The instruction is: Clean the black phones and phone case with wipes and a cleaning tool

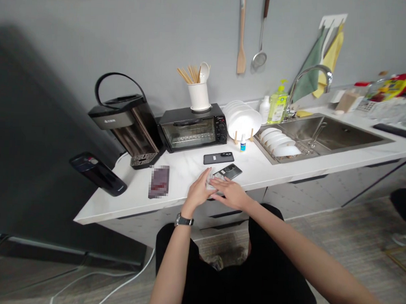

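Observation:
My left hand [198,191] and my right hand [233,193] meet over the counter's front edge, fingertips close together. Between them is a thin, whitish, see-through piece [216,177], partly hidden by my fingers; its kind cannot be made out. Both hands curve around it, fingers on top and thumbs below. Just beyond my right fingers, a dark phone [233,171] lies slanted on the counter. Behind that, a black phone or phone case [219,158] with a camera cutout lies flat. A small white bottle with a blue label [243,144] stands farther back.
A toaster oven [193,131] stands at the wall, a black water dispenser [130,131] left of it. A dark bottle [99,174] and a blurred-out item [159,182] lie at left. Plates [243,120] stand in a rack beside the sink [351,137].

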`<state>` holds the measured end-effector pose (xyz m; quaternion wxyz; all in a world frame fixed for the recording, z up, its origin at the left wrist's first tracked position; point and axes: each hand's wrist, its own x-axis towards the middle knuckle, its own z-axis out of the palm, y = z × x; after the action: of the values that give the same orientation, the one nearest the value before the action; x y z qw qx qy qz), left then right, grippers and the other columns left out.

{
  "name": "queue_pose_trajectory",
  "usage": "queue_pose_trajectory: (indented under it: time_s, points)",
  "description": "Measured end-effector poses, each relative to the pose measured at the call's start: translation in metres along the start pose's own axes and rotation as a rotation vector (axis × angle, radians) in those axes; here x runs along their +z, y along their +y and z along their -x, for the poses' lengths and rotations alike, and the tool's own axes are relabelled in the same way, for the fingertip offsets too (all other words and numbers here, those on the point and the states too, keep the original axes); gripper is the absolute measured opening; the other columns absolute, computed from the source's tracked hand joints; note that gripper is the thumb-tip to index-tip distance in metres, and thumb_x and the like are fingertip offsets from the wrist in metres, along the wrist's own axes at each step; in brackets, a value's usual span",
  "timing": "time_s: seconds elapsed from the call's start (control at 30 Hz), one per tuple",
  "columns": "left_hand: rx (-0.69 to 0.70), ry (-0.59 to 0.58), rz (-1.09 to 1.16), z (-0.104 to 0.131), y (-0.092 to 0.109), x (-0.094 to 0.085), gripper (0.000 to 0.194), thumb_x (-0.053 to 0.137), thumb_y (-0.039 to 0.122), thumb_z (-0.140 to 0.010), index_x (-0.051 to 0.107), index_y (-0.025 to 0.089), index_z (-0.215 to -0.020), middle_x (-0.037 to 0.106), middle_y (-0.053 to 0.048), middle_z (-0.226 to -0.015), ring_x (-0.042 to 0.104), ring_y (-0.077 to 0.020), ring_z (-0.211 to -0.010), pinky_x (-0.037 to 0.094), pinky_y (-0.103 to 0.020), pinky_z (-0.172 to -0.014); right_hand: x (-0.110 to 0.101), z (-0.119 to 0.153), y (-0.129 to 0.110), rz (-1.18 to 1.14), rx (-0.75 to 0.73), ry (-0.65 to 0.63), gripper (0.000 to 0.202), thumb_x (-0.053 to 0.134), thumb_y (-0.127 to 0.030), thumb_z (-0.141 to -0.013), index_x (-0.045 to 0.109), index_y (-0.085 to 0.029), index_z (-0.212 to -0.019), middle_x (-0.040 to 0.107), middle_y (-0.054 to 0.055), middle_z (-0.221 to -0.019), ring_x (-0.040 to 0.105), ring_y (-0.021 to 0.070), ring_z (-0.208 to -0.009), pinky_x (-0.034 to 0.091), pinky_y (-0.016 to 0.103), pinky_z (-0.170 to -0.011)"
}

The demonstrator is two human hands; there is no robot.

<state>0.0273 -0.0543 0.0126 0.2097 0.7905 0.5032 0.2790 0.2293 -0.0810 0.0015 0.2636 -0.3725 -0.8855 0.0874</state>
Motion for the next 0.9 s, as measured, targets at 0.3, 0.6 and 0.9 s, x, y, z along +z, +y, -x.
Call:
queue_pose_trajectory:
  time_s: [0.3,0.6,0.9]
  points:
    - [-0.007,0.007,0.052,-0.004,0.002,0.000,0.094,0.083,0.036,-0.083,0.033,0.027,-0.162,0.056,-0.009,-0.156,0.057,-0.0257,-0.142,0.045,-0.041,-0.118,-0.030,0.020,0.080,0.233,0.276,0.081,0.056,0.042,-0.049,-0.108,0.051,-0.018,-0.155,0.054,0.015,-0.156,0.046,0.0315,-0.149,0.035,0.060,-0.123]
    - [-0.031,-0.033,0.082,-0.008,0.000,0.000,0.099,0.084,0.038,-0.081,0.031,0.027,-0.164,0.056,-0.008,-0.157,0.055,-0.0263,-0.144,0.042,-0.040,-0.120,-0.010,-0.022,0.057,0.189,0.226,0.036,0.056,0.038,-0.048,-0.110,0.052,-0.015,-0.153,0.053,0.014,-0.158,0.042,0.0318,-0.152,0.025,0.061,-0.127]
    - [-0.004,-0.032,0.059,-0.009,-0.005,-0.001,0.094,0.076,0.023,-0.083,0.030,0.026,-0.165,0.034,-0.008,-0.171,0.041,-0.0262,-0.154,0.033,-0.040,-0.128,-0.008,-0.010,0.017,-0.060,0.014,-0.122,0.052,0.028,-0.044,-0.113,0.053,-0.022,-0.153,0.054,0.005,-0.157,0.042,0.0221,-0.152,0.023,0.054,-0.130]
